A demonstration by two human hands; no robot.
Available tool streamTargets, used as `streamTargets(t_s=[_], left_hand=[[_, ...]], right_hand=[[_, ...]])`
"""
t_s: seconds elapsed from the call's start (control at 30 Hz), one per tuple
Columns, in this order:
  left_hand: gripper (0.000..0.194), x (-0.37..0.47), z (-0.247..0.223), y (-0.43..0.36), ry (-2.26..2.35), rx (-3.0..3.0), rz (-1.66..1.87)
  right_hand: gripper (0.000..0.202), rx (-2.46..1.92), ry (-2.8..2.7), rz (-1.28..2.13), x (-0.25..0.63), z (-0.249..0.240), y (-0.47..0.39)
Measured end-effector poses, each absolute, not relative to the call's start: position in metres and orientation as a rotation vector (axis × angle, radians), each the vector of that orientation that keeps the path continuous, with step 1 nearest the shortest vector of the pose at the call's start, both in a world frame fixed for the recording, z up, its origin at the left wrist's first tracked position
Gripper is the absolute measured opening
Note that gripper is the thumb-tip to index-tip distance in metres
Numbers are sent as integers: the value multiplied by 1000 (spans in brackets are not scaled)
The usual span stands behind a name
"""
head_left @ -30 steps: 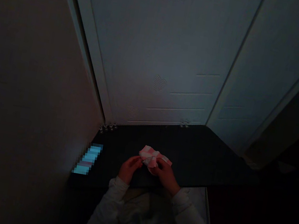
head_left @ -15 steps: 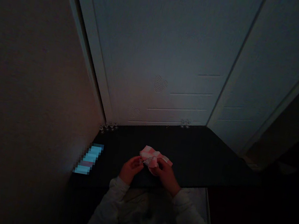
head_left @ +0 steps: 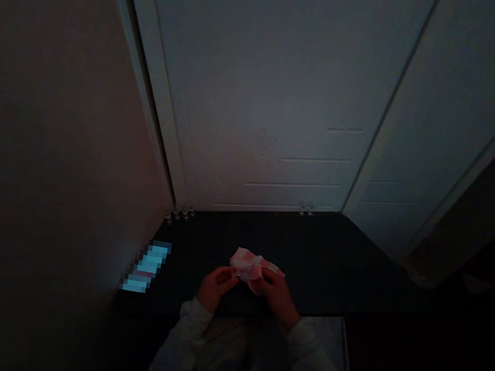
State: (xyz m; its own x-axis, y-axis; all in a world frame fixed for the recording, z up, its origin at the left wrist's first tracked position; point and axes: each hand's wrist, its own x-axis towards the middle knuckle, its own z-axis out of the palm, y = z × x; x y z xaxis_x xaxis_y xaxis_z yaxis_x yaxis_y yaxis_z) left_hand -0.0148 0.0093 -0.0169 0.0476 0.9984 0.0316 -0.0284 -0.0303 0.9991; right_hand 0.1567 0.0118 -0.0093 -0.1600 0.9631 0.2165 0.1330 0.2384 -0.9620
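A pink-and-white checked cloth (head_left: 245, 257), bunched up near its middle, is over the black tabletop in front of me. My right hand (head_left: 277, 294) grips its right side between thumb and fingers. At the cloth's left edge, my left hand (head_left: 214, 286) is closed in a pinch. Something small and thin, with a faint shine, shows at these fingertips, but the dimness hides what it is. Both hands are close together, the cloth between them.
The black table (head_left: 335, 257) meets a pale panel (head_left: 255, 85) with embossed hearts at the back. Small shiny pieces (head_left: 180, 213) stand at the back left corner, and two more (head_left: 307, 209) farther right. A lit, pixelated phone-like screen (head_left: 147, 267) lies at the left by the wall.
The bunched part of the cloth has shifted slightly and looks flatter. Both hands keep nearly the same place. The whole view has moved down a little in the picture.
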Motion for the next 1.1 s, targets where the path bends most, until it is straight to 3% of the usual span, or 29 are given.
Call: streamTargets(t_s=[1.1], left_hand=[[31, -12, -12, 6, 1119, 1246, 1232]], right_hand=[[25, -1061, -1535, 1057, 156, -5, 9]])
